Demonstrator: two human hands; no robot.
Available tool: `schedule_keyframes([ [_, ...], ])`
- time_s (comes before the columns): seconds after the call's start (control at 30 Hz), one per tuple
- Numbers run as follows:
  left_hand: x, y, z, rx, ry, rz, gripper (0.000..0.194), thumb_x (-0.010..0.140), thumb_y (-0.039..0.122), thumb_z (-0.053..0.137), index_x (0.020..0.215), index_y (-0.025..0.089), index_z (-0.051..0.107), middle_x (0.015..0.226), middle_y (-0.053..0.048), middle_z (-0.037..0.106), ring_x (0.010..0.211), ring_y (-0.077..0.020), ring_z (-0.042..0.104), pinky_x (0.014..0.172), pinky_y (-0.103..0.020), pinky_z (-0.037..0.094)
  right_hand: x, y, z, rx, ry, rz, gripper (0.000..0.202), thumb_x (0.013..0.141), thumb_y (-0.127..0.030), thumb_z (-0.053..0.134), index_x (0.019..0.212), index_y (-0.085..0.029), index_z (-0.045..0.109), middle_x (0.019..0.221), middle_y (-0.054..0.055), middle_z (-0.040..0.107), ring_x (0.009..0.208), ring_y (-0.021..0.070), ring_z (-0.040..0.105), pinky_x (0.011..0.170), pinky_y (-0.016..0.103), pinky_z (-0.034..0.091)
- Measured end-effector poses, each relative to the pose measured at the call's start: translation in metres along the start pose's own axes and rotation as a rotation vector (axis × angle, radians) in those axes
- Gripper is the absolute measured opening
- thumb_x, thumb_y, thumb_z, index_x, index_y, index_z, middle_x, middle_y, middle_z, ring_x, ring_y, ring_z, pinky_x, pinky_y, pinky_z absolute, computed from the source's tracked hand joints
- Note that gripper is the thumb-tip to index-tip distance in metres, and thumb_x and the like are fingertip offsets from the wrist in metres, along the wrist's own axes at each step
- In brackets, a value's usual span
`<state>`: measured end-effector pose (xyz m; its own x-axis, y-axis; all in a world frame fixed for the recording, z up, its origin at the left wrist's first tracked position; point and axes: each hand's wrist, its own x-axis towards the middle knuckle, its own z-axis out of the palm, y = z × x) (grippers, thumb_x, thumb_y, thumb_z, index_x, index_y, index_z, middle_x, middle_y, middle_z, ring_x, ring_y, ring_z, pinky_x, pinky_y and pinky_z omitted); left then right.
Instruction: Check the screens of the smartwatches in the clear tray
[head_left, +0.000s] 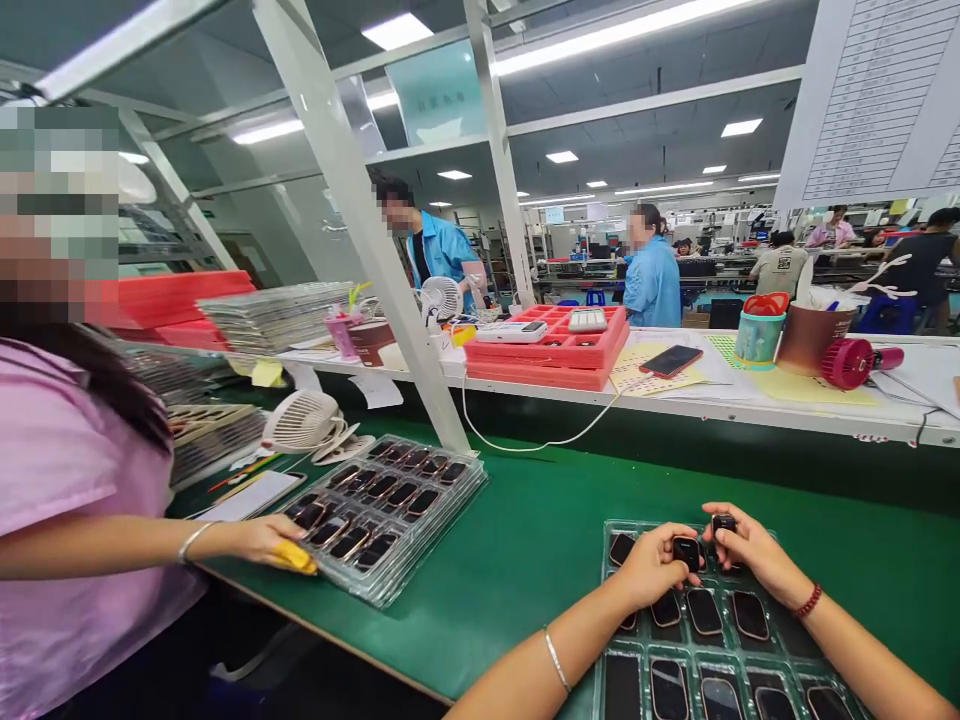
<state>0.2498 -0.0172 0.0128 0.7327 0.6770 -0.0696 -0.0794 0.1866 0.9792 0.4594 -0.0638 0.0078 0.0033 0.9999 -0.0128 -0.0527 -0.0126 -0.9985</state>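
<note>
My left hand (651, 568) pinches a smartwatch (686, 550) with a dark square screen, held over the far part of a clear plastic tray (637, 650). Close beside it, my right hand (754, 552) grips a second smartwatch (723, 524) between thumb and fingers, its dark face turned up. Beneath both hands, the tray's compartments hold several more watches (705, 611) with black screens and gold-coloured edges. My hands cover part of the far row.
To the left, a co-worker's hand (277, 542) with a yellow cloth touches a stack of watch trays (405, 570). A white fan (304, 420) stands behind it. A raised shelf (750, 408) carries red foam trays (544, 360), a phone (671, 361) and a magenta fan (847, 362).
</note>
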Motion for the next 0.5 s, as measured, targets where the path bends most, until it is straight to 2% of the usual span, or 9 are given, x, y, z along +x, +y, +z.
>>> schedule_keyframes([
  [0.07,-0.0005,0.0008,-0.0003,-0.008,-0.004,-0.008,0.059,0.059,0.007,0.056,0.118,0.014,0.058,0.097,-0.005,0.070,0.067,-0.0124,0.069,0.057,-0.021,0.043,-0.0002,0.0052,-0.0013,0.020,-0.001,-0.011,0.060,0.078,-0.055,0.079,0.121,-0.020,0.057,0.089,0.002,0.067,0.060,0.0114,0.059,0.056,0.028,0.050],
  [0.23,-0.0023,0.0017,-0.0010,-0.008,0.005,-0.018,0.058,0.060,0.008,0.057,0.117,0.013,0.058,0.097,-0.006,0.070,0.069,-0.0134,0.069,0.058,-0.021,0.043,-0.0002,0.0010,-0.0044,0.041,-0.004,0.001,0.059,0.078,-0.056,0.079,0.120,-0.020,0.057,0.091,0.003,0.067,0.062,0.0124,0.059,0.057,0.028,0.050],
  [0.5,-0.0042,0.0069,0.0007,-0.039,0.009,-0.041,0.055,0.059,0.004,0.056,0.113,0.014,0.059,0.090,-0.003,0.070,0.066,-0.0115,0.069,0.058,-0.020,0.044,-0.0035,0.0037,-0.0048,-0.060,-0.039,-0.009,0.053,0.085,-0.054,0.072,0.123,-0.021,0.056,0.095,0.005,0.066,0.068,0.0154,0.061,0.064,0.033,0.052],
])
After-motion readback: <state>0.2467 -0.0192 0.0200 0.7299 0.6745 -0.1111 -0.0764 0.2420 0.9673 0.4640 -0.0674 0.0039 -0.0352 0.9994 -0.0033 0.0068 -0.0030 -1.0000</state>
